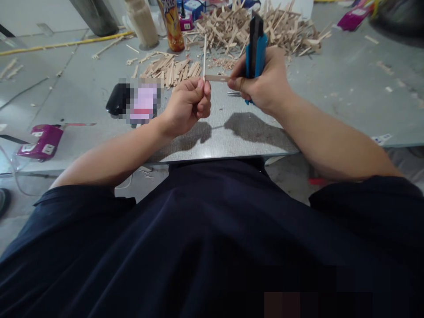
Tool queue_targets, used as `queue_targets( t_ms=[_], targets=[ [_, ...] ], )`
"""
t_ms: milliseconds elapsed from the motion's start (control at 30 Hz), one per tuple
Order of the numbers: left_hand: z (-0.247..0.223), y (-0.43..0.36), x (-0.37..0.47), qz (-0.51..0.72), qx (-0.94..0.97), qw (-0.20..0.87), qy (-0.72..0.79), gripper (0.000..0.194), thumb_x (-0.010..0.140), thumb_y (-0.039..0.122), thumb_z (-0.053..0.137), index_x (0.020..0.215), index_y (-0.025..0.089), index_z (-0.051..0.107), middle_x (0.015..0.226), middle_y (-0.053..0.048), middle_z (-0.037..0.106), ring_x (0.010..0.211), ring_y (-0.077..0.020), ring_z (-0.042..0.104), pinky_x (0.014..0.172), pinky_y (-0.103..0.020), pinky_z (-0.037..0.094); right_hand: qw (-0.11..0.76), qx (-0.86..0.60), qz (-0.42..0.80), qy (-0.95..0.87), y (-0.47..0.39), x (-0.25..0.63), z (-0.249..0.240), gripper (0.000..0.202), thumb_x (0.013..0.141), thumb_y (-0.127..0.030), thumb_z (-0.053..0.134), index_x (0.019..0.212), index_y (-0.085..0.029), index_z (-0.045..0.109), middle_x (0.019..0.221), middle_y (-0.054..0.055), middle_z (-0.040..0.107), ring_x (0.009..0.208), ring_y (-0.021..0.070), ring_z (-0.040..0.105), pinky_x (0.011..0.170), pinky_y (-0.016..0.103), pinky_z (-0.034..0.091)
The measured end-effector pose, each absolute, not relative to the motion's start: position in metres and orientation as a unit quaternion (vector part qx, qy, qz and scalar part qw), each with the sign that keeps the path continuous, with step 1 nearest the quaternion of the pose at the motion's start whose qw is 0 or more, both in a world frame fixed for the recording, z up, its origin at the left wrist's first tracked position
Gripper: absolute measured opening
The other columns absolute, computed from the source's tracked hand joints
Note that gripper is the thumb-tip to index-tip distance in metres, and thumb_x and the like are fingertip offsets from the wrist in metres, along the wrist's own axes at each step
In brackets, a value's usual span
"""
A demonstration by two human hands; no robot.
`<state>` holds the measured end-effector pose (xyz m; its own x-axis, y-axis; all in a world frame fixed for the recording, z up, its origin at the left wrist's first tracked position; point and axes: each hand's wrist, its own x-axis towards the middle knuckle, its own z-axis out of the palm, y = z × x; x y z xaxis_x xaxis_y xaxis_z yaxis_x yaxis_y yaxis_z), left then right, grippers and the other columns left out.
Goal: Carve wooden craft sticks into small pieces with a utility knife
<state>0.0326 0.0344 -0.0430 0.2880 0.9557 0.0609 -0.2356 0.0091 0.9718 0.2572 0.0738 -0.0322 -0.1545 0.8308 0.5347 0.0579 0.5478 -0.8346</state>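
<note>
My left hand [189, 106] pinches a thin upright wooden stick [204, 57] between thumb and fingers, over the grey table [198, 148]. A flat wooden piece [217, 78] spans sideways from those fingertips to my right hand [270, 79]. My right hand is closed round a blue utility knife [260, 55], its dark end pointing up, while its thumb and finger touch the flat piece. Metal tweezer-like tips [233, 93] show on the table beneath my right hand. A pile of short wooden pieces [170, 70] lies just beyond my left hand.
Behind my hands rises a large heap of wood pieces [228, 26]. Left of it stand an orange bottle [172, 28] and a beige jar [142, 24]. A phone [145, 101], black case [118, 99] and purple tape dispenser [44, 141] lie left.
</note>
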Motion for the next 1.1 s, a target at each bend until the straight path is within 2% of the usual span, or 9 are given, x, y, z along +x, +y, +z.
queue_targets(
  t_ms=[67,167,300,433,567,667,767,900,1100],
  targets=[
    [-0.05,0.037,0.032,0.478,0.524,0.631,0.314,0.037,0.117,0.044,0.068,0.083,0.031,0.064,0.055,0.005,0.033,0.053,-0.0142,0.031,0.056,-0.034,0.029,0.562,-0.329,0.348,-0.675,0.071,0.257,-0.032,0.017,0.066,-0.024,0.094,0.069,-0.031,0.079,0.057,-0.005,0.058,0.049,0.0173,0.048,0.055,0.042,0.035],
    [-0.055,0.038,0.032,0.436,0.54,0.667,0.272,0.035,0.115,0.038,0.067,0.082,0.029,0.069,0.055,0.005,0.039,0.051,-0.0129,0.025,0.054,-0.035,0.024,0.545,-0.332,0.361,-0.681,0.064,0.254,-0.032,0.018,0.065,-0.026,0.097,0.069,-0.032,0.08,0.055,-0.005,0.058,0.05,0.0176,0.049,0.055,0.042,0.035],
    [-0.052,0.035,0.032,0.412,0.534,0.688,0.27,0.042,0.119,0.031,0.06,0.079,0.026,0.071,0.054,0.003,0.046,0.048,-0.0122,0.029,0.053,-0.032,0.029,0.537,-0.32,0.375,-0.685,0.055,0.249,-0.031,0.026,0.067,-0.032,0.106,0.07,-0.031,0.08,0.057,-0.004,0.061,0.051,0.0178,0.05,0.056,0.042,0.036],
    [-0.048,0.033,0.033,0.416,0.52,0.685,0.295,0.048,0.123,0.031,0.057,0.077,0.026,0.07,0.051,0.004,0.044,0.046,-0.0121,0.03,0.05,-0.028,0.032,0.526,-0.338,0.365,-0.689,0.048,0.249,-0.025,0.025,0.07,-0.031,0.105,0.069,-0.033,0.08,0.061,-0.003,0.063,0.053,0.019,0.052,0.057,0.042,0.037],
    [-0.047,0.03,0.036,0.411,0.512,0.7,0.281,0.051,0.123,0.027,0.054,0.075,0.023,0.073,0.05,0.004,0.043,0.045,-0.0104,0.029,0.049,-0.023,0.03,0.475,-0.378,0.375,-0.701,0.042,0.252,-0.019,0.035,0.072,-0.048,0.112,0.071,-0.037,0.079,0.07,0.0,0.069,0.06,0.0226,0.056,0.058,0.044,0.041],
    [-0.045,0.026,0.038,0.414,0.496,0.707,0.288,0.054,0.124,0.024,0.052,0.073,0.023,0.072,0.051,0.004,0.043,0.045,-0.0098,0.028,0.049,-0.023,0.029,0.461,-0.401,0.379,-0.695,0.038,0.252,-0.019,0.04,0.068,-0.059,0.112,0.073,-0.039,0.078,0.069,0.002,0.07,0.065,0.0275,0.06,0.056,0.045,0.041],
    [-0.043,0.024,0.04,0.418,0.483,0.711,0.293,0.058,0.124,0.022,0.048,0.072,0.021,0.072,0.05,0.004,0.043,0.045,-0.0095,0.026,0.049,-0.022,0.028,0.464,-0.411,0.377,-0.688,0.037,0.25,-0.019,0.039,0.065,-0.059,0.11,0.072,-0.039,0.078,0.066,0.003,0.068,0.065,0.0311,0.063,0.055,0.047,0.04],
    [-0.042,0.023,0.04,0.422,0.485,0.713,0.279,0.058,0.124,0.02,0.047,0.073,0.02,0.075,0.05,0.003,0.046,0.043,-0.0085,0.027,0.047,-0.021,0.028,0.459,-0.406,0.377,-0.694,0.038,0.249,-0.018,0.037,0.064,-0.057,0.108,0.069,-0.038,0.077,0.067,0.004,0.069,0.064,0.0317,0.063,0.057,0.049,0.042],
    [-0.039,0.023,0.041,0.413,0.49,0.702,0.311,0.057,0.127,0.02,0.046,0.075,0.018,0.069,0.05,0.005,0.043,0.041,-0.0066,0.033,0.051,-0.019,0.032,0.426,-0.441,0.387,-0.689,0.037,0.251,-0.015,0.04,0.06,-0.063,0.107,0.075,-0.04,0.077,0.058,0.004,0.061,0.078,0.0367,0.067,0.064,0.05,0.046]
  ],
)
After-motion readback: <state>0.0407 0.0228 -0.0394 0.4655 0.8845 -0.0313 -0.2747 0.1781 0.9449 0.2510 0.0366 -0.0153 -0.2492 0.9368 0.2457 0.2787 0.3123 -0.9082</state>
